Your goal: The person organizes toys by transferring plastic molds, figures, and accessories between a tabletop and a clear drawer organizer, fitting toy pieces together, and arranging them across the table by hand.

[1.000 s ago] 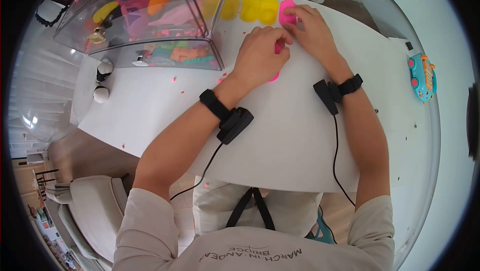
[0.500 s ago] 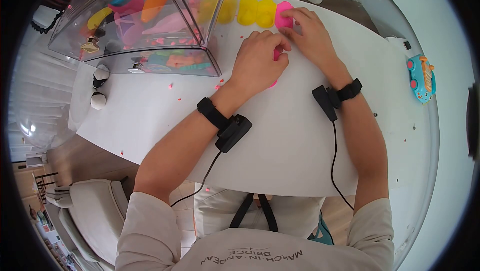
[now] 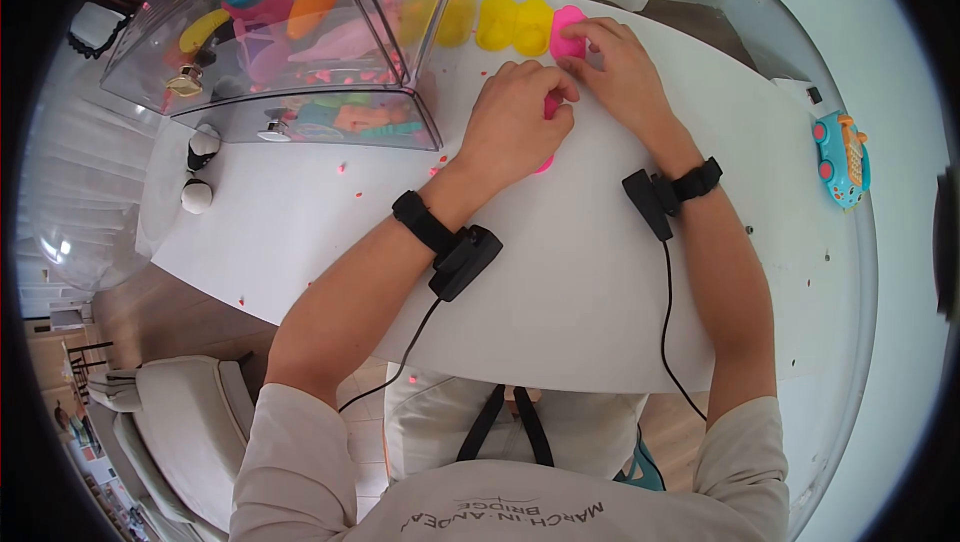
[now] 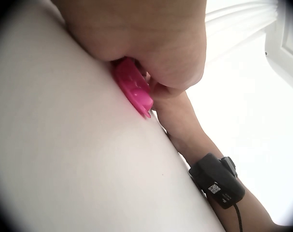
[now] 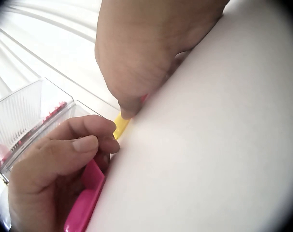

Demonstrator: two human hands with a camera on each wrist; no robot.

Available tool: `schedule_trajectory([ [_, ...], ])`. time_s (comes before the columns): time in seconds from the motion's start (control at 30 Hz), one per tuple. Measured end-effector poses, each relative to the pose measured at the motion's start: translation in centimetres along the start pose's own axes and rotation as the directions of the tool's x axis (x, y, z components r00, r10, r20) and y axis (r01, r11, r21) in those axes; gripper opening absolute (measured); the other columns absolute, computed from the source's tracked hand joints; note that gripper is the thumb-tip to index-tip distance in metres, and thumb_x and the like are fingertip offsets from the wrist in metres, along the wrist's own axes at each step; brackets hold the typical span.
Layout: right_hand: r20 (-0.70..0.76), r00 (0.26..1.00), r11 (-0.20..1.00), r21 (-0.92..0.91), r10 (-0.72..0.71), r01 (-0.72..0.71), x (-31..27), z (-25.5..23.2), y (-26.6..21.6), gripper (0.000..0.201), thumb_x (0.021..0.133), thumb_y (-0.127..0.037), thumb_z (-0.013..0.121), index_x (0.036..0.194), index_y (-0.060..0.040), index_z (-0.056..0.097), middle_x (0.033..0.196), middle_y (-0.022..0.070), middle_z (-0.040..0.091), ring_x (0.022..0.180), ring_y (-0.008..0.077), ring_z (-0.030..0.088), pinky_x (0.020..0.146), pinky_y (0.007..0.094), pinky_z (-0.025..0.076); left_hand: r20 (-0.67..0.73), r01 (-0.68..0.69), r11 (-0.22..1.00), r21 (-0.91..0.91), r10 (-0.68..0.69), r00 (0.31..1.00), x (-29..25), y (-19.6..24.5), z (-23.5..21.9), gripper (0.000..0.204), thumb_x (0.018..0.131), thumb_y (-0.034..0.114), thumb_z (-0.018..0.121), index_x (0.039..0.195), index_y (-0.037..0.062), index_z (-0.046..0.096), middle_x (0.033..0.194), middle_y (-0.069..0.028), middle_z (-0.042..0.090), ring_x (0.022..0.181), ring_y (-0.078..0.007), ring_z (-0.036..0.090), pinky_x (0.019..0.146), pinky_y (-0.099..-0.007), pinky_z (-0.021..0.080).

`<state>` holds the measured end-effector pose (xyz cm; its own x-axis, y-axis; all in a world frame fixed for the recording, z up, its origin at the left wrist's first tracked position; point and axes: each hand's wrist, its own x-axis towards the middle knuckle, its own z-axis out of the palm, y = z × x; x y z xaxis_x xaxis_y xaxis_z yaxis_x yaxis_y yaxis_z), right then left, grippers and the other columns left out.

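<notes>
In the head view my left hand [image 3: 515, 122] is low over the white table, gripping a pink plastic mould. That mould [image 4: 132, 87] pokes out below the palm in the left wrist view, its lower edge close to the tabletop. Fingers of the same hand curl over it in the right wrist view. My right hand [image 3: 625, 77] reaches to a second pink mould [image 3: 566, 22], with thumb and index finger bent at its near edge. This one lies flat beside a yellow double-lobed mould [image 3: 514, 25]. The palm hides most of the left-hand mould from above.
A clear plastic case [image 3: 290, 72] holding colourful toys stands at the left, with another yellow mould [image 3: 455, 19] behind its side. Pink crumbs [image 3: 342, 169] lie scattered on the table [image 3: 590, 292]. Panda-like figures [image 3: 197, 195] stand by the case; a blue toy car [image 3: 843, 160] is far right.
The head view has shifted slightly. Both hands keep nearly the same place and hold, and the moulds stay where they were.
</notes>
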<state>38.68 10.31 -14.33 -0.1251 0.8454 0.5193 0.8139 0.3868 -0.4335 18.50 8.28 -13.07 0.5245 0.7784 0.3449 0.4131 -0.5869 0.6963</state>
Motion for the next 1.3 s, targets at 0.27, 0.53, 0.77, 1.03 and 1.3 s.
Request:
schedule_trajectory([
  [0.27, 0.015, 1.000, 0.999, 0.031, 0.026, -0.027, 0.0, -0.2, -0.2, 0.030, 0.087, -0.022, 0.076, 0.113, -0.0081, 0.069, 0.118, 0.0062, 0.068, 0.111, 0.0281, 0.061, 0.099, 0.0405, 0.047, 0.002, 0.018, 1.000, -0.014, -0.018, 1.000, 0.0, 0.2, 0.1, 0.016, 0.084, 0.009, 0.065, 0.099, 0.0061, 0.070, 0.097, -0.0077, 0.066, 0.096, -0.0264, 0.059, 0.091, -0.0384, 0.047],
  [0.53, -0.096, 0.990, 0.977, 0.195, 0.106, -0.086, 0.0, -1.1, -1.1, 0.028, 0.091, -0.021, 0.074, 0.114, -0.0058, 0.069, 0.109, 0.0065, 0.069, 0.086, 0.0205, 0.064, 0.080, 0.0333, 0.054, -0.019, 0.039, 0.940, -0.340, -0.048, 0.999, 0.1, -0.9, -0.1, 0.032, 0.086, -0.006, 0.056, 0.113, 0.0068, 0.067, 0.101, -0.0042, 0.064, 0.101, -0.0161, 0.059, 0.089, -0.0300, 0.049],
  [0.77, 0.199, 0.952, 0.778, 0.549, 0.231, -0.304, -4.6, -3.1, -3.9, 0.030, 0.097, -0.022, 0.072, 0.121, -0.0035, 0.068, 0.092, -0.0004, 0.064, 0.073, 0.0056, 0.052, 0.069, 0.0228, 0.046, -0.053, 0.027, 0.713, -0.700, -0.089, 0.995, 0.8, -1.7, -0.7, 0.040, 0.090, -0.010, 0.060, 0.127, 0.0051, 0.058, 0.115, -0.0029, 0.058, 0.104, -0.0124, 0.059, 0.089, -0.0268, 0.051],
  [1.03, 0.228, 0.947, 0.566, 0.761, 0.225, -0.318, -3.9, -3.4, -3.2, 0.035, 0.093, -0.008, 0.072, 0.127, -0.0060, 0.065, 0.096, -0.0007, 0.068, 0.080, 0.0060, 0.058, 0.071, 0.0241, 0.049, 0.042, 0.114, 0.588, -0.801, -0.134, 0.990, 0.9, -0.4, -0.7, 0.037, 0.097, 0.009, 0.069, 0.131, 0.0045, 0.054, 0.112, -0.0035, 0.059, 0.098, -0.0129, 0.062, 0.087, -0.0297, 0.053],
  [1.3, -0.088, 0.903, 0.889, 0.243, 0.420, -0.389, -2.8, -3.1, 0.9, 0.035, 0.093, -0.018, 0.073, 0.125, -0.0056, 0.067, 0.095, 0.0061, 0.073, 0.080, 0.0173, 0.066, 0.076, 0.0319, 0.054, 0.119, 0.195, 0.688, -0.699, -0.158, 0.980, 0.5, -0.3, -1.4, 0.022, 0.101, 0.017, 0.062, 0.120, 0.0076, 0.064, 0.098, 0.0022, 0.060, 0.082, -0.0082, 0.057, 0.073, -0.0245, 0.045],
])
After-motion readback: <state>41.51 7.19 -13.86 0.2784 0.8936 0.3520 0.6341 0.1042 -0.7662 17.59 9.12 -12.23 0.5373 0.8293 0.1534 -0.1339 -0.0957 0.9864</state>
